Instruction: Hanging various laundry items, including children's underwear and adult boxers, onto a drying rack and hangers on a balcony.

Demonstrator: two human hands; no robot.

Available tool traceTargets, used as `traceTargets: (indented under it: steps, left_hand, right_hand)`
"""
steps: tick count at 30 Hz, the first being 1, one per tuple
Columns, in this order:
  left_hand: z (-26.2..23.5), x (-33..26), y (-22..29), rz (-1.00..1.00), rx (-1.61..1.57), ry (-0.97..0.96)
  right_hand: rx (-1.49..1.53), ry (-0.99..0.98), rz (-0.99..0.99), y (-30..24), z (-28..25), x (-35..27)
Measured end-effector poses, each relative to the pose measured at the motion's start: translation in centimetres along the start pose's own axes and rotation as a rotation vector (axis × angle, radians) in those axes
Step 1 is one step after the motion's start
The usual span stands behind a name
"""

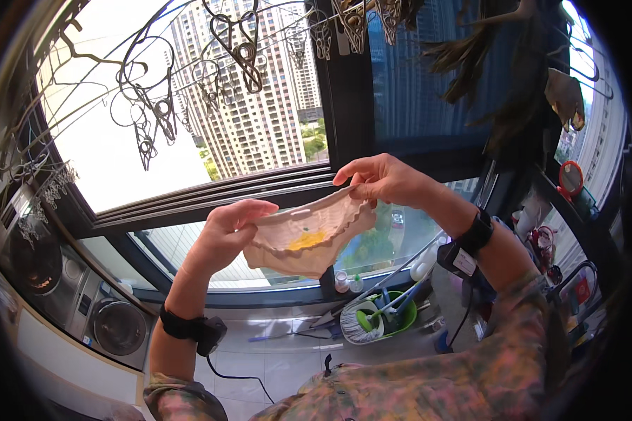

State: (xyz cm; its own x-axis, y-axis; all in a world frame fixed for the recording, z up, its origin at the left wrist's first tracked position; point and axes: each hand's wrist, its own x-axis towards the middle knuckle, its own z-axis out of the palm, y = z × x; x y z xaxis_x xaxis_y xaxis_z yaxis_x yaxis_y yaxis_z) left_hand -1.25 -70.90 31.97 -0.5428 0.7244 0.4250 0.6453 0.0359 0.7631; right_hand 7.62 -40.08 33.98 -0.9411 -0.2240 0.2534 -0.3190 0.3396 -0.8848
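Note:
A pair of pale pink underpants (309,242) with a wavy trim and a yellow print is stretched out before me at chest height. My left hand (225,235) pinches its left end between thumb and fingers. At the upper right end my right hand (386,181) grips the edge, higher than the left. The fabric hangs slack between the two hands. Above it, wire clothes clips (246,59) dangle from a hanging rack, apart from both hands.
An open window (126,168) lies beyond the hands. Front-loading machines (119,326) stand at the left. On the tiled floor (253,358) are a green bucket (409,317) and a mop head (358,326). Dark hanging items (463,59) and a red-rimmed round mirror (571,177) are at the right.

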Motion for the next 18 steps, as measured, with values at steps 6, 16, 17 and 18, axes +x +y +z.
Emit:
traceTargets:
  steps: [6, 16, 17, 18]
  left_hand:
    - [0.6, 6.5, 3.5, -0.136, -0.689, 0.074]
    - [5.3, 14.9, 4.9, 0.037, -0.359, 0.129]
    - [5.4, 15.6, 4.6, 0.039, -0.356, 0.139]
    - [5.5, 16.2, 4.3, 0.040, -0.461, 0.104]
  right_hand:
    - [0.061, -0.017, 0.086, -2.4, -5.0, 1.6]
    - [0.237, 0.057, -0.119, -2.8, -7.7, 5.3]
    - [0.213, 0.049, -0.137, -2.8, -7.6, 6.0]
    - [0.189, 0.043, -0.156, -3.0, -7.7, 6.5]
